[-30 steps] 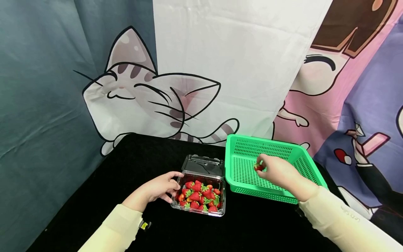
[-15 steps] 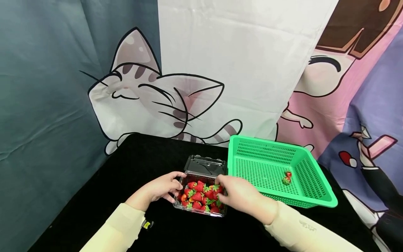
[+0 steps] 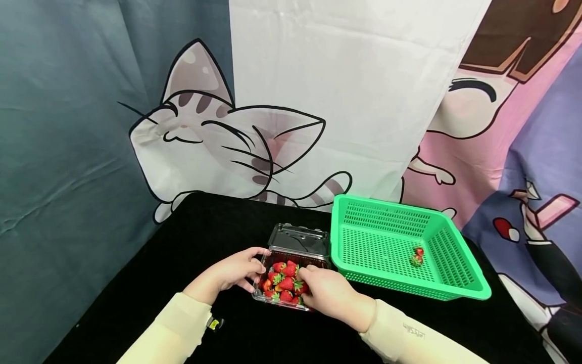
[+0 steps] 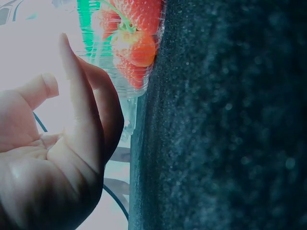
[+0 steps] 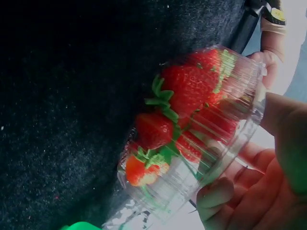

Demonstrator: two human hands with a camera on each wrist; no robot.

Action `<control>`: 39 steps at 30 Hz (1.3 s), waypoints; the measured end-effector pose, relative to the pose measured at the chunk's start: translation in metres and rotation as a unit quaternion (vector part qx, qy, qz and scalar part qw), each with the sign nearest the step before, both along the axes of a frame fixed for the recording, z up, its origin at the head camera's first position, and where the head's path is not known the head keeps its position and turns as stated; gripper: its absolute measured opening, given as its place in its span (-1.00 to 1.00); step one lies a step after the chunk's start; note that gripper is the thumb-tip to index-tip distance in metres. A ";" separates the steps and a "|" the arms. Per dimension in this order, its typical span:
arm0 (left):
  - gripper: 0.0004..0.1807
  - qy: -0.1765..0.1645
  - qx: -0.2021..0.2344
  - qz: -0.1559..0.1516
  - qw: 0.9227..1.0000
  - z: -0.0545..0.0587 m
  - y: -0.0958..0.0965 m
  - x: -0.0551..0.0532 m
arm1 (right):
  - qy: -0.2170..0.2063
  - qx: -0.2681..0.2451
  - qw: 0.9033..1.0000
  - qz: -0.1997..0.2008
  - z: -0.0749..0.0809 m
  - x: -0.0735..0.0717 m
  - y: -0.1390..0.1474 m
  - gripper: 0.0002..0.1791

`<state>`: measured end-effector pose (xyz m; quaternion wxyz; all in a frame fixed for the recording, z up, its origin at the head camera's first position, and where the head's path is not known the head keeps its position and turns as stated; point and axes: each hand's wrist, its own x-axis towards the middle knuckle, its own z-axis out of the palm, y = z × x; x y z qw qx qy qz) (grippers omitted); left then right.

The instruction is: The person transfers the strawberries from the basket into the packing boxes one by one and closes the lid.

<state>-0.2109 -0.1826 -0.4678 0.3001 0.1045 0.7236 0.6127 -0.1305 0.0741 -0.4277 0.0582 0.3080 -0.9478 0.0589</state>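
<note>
A clear plastic box (image 3: 278, 302) full of strawberries (image 3: 285, 283) stands on the black cloth in the head view. My left hand (image 3: 236, 270) holds the box at its left side, its fingers spread along the wall and rim. Over the right part of the box is my right hand (image 3: 328, 292), fingers down among the strawberries; the fingertips are hidden in the head view. In the right wrist view, the right hand (image 5: 268, 167) is at the rim, with several strawberries (image 5: 189, 88) visible through the clear wall. Whether it pinches one I cannot tell.
The box's hinged lid (image 3: 299, 239) lies open behind it. To the right stands a green plastic basket (image 3: 395, 285) with a few strawberries (image 3: 417, 257) near its right end. Printed curtains (image 3: 364, 96) hang behind the black-covered table (image 3: 236, 232).
My right hand has moved left from over the basket, where it held a strawberry, to the box. That strawberry is no longer in its fingers. The left hand stays at the box.
</note>
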 end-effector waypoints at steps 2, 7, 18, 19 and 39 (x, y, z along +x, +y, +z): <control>-0.39 0.000 -0.002 0.001 1.000 0.000 0.000 0.000 | 0.001 0.005 1.000 -0.004 -0.001 -0.001 -0.001 -0.74; -0.39 -0.004 -0.004 0.001 1.000 0.001 0.001 0.000 | -0.008 0.011 1.000 -0.010 -0.001 -0.001 -0.001 -0.69; -0.38 -0.002 -0.005 0.003 1.000 0.002 0.001 0.002 | -0.012 -0.004 1.000 0.014 0.006 0.003 0.005 -0.69; -0.38 -0.003 -0.005 0.003 1.000 0.002 0.001 0.002 | -0.014 -0.008 1.000 0.014 0.007 0.004 0.007 -0.69; -0.37 -0.007 -0.003 0.004 1.000 0.001 0.000 0.001 | -0.133 -0.100 0.975 -0.145 0.080 -0.017 0.089 -0.85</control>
